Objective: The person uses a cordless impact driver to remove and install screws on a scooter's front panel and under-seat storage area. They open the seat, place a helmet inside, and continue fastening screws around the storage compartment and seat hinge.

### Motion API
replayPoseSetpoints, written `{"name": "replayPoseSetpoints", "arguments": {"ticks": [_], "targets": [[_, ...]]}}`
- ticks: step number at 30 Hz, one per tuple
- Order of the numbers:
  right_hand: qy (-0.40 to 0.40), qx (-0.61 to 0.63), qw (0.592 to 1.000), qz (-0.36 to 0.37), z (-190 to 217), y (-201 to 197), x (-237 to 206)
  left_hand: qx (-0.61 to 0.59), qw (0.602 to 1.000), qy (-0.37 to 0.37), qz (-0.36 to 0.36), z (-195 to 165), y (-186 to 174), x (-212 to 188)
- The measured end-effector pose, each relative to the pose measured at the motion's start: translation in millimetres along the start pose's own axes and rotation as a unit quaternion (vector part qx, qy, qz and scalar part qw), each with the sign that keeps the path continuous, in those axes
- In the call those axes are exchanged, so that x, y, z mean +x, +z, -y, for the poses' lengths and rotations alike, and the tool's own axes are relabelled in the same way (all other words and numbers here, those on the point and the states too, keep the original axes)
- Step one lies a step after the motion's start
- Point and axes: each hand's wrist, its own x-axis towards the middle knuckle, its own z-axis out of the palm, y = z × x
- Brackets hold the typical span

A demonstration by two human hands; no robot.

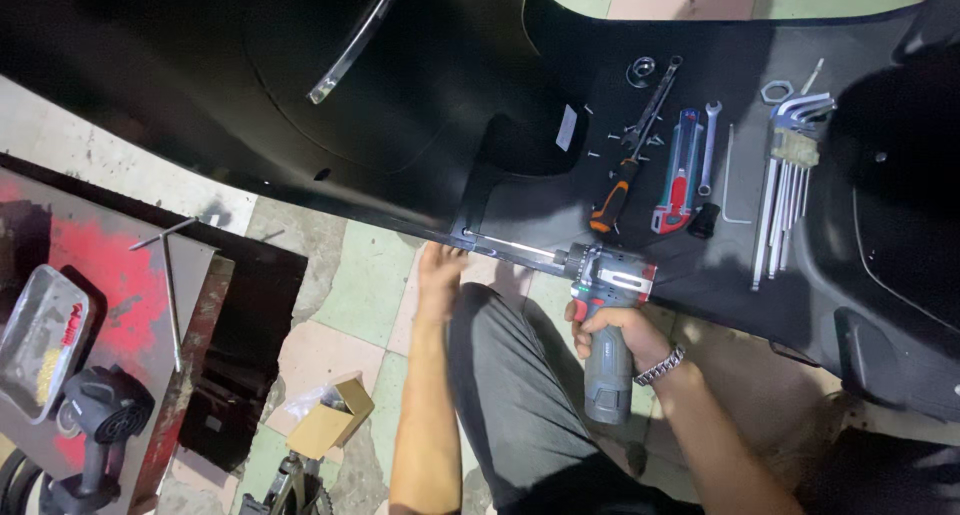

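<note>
While I crouch at the edge of a black panel, my right hand is wrapped tight around the grip of a cordless drill, whose long bit runs level to a fastener at the panel's lower lip. My left hand reaches up under that same lip just beside the fastener; its fingers curl out of sight beneath the edge, so I cannot tell how far open it is or whether it grips anything, only that it touches the panel's underside.

To drive this well, I judge the bit must stay square to the fastener, with steady push along its axis and a gentle trigger, while the left hand braces the panel from below.

On the panel beyond the drill lie a screwdriver, a utility knife, a wrench and a set of hex keys, all apart from my hands. Down on the floor sit a small cardboard box and, to the far left, a T-handle tool on a red-stained board.
</note>
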Motion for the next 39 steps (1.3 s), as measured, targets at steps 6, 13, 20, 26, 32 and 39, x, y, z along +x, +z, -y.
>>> {"name": "replayPoseSetpoints", "arguments": {"ticks": [6,13,20,26,32,39], "targets": [[-0.002,0.026,0.999,0.039,-6,-11,3,-0.223,0.937,0.065,-0.261,-22,34,56],[-0.010,0.007,0.999,0.041,-14,-16,9,-0.131,0.901,0.192,-0.366,6,44,65],[-0.008,-0.007,0.999,0.039,-13,-23,8,-0.196,0.922,0.175,-0.285,4,41,66],[-0.060,-0.044,0.996,0.053,-4,-14,6,-0.177,0.926,0.180,-0.282,5,47,60],[-0.084,-0.082,0.993,0.012,8,3,-11,-0.140,0.932,0.165,-0.289,11,27,62],[-0.129,-0.122,0.984,0.008,2,11,-35,0.226,0.888,0.135,-0.377,17,65,-31]]}}
